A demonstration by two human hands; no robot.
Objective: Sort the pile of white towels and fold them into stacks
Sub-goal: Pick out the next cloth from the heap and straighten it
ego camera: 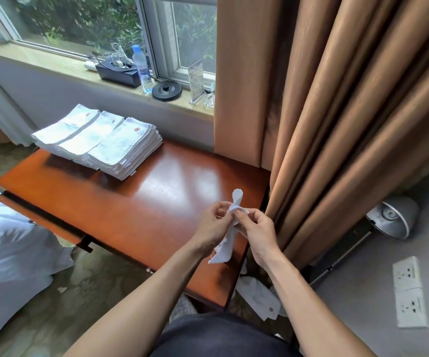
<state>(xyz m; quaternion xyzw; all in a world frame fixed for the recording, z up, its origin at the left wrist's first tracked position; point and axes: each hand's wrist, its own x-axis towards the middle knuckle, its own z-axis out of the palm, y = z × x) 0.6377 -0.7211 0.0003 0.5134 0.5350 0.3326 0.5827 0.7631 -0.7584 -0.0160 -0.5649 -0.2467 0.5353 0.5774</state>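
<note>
Both hands, left hand [212,222] and right hand [255,228], pinch a bunched towel [227,243]; find corners, spread flat on surface [136,202] first.

Folded towel stacks [97,140] sit at the table's [143,191] far left corner. Behind it, a windowsill [53,63] holds a bottle [141,68]. Curtains [337,112] hang right.

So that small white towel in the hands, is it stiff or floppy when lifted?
Probably floppy: the small white towel droops and crumples below the left hand and right hand pinching it. Likely light too, since a mere pinch holds it up.
</note>
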